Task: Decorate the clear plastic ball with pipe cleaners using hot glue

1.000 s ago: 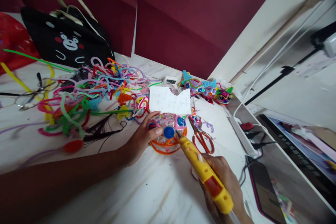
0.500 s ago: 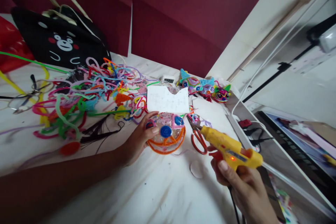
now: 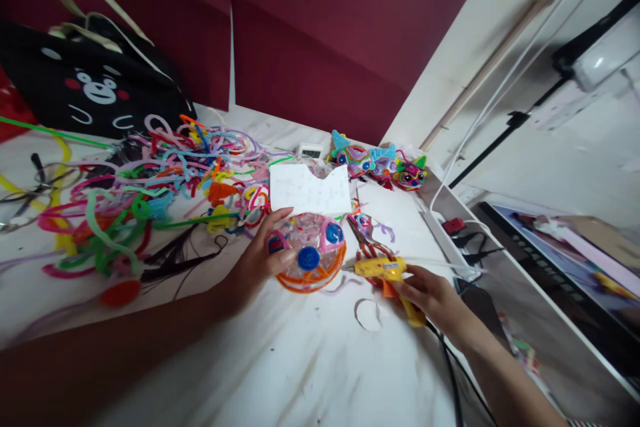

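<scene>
My left hand is closed on the left side of a round clear craft face, with its thumb on the front. The face has blue round eyes, a blue round nose and an orange fuzzy rim along the bottom. My right hand grips a yellow hot glue gun at its back. The gun lies low over the table on its side, nozzle pointing left near the face's right edge. Scissors with orange-red handles lie just behind the gun. A white paper disc lies in front of it.
A heap of coloured pipe cleaners covers the left of the table, with glasses beside it. White cut paper stands behind the face. Finished craft faces sit at the back. A black bag leans against the wall.
My right hand has lowered the glue gun and turned it onto its side, nozzle now close to the craft face. My left hand keeps hold of the face. The view has shifted slightly right.
</scene>
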Tool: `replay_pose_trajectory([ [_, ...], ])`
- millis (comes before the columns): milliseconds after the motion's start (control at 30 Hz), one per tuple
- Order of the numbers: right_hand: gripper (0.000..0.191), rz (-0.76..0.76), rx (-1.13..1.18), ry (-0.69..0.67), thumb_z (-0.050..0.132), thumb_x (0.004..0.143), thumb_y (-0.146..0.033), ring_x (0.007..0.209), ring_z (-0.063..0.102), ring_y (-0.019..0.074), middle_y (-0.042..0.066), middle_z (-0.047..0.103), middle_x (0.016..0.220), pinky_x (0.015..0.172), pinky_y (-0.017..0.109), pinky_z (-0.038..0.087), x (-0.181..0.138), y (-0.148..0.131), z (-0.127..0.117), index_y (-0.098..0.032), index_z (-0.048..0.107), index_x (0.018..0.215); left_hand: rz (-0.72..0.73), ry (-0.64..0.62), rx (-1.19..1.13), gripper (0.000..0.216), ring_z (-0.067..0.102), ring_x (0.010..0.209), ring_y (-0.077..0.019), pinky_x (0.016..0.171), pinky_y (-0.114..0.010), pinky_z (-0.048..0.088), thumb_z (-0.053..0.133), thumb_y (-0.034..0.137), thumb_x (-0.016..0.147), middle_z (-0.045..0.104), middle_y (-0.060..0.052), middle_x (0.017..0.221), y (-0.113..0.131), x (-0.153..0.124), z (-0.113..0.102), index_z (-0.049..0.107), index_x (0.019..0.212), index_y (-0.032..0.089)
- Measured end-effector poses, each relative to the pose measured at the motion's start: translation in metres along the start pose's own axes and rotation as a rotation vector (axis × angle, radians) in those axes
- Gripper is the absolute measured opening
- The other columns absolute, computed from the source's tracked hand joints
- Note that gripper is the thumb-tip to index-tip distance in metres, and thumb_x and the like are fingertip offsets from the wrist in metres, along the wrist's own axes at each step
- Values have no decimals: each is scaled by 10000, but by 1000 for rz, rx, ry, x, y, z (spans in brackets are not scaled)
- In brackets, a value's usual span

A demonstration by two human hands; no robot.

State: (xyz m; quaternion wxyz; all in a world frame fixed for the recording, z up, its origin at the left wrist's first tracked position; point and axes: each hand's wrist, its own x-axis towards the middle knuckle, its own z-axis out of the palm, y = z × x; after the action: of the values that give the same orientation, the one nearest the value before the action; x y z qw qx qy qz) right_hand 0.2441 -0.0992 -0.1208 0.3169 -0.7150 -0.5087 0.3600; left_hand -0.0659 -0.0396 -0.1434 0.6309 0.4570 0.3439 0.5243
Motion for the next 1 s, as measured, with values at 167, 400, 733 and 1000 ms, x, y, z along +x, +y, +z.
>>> replay_pose_trajectory([
  [167,380,-290,-186,177,696,808,-511,852,703,240,98,739,982,774,394,565,-15,-23,5,-196,701,1020,44,-87,80,785,586,1225,-307,1031,-374,462,753,454,724,579,-73,1384,-1,0,-4,424,1418,291],
  [400,461,-415,339,-127,744,814,-489,1167,655,242,102,682,1266,965,398,538,-30,-84,61,-230,621,1175,105,-194,255,855,627,1161,-294,958,-336,511,732,482,753,609,-104,1335,10,-6,-3,327,1464,237],
  [733,468,-416,508,-105,829,724,-478,1043,667,225,58,697,1108,917,393,526,-27,-78,82,-241,622,1070,251,-235,321,865,669,1069,-280,850,-336,561,730,476,769,629,-107,1284,-1,-5,-7,313,1487,230],
  [1000,501,-451,562,-52,837,690,-476,1108,652,259,82,690,1130,908,420,546,-13,-72,93,-230,615,1065,222,-231,425,927,656,1052,-276,871,-345,536,758,521,722,614,-118,1268,8,8,-11,318,1473,202],
])
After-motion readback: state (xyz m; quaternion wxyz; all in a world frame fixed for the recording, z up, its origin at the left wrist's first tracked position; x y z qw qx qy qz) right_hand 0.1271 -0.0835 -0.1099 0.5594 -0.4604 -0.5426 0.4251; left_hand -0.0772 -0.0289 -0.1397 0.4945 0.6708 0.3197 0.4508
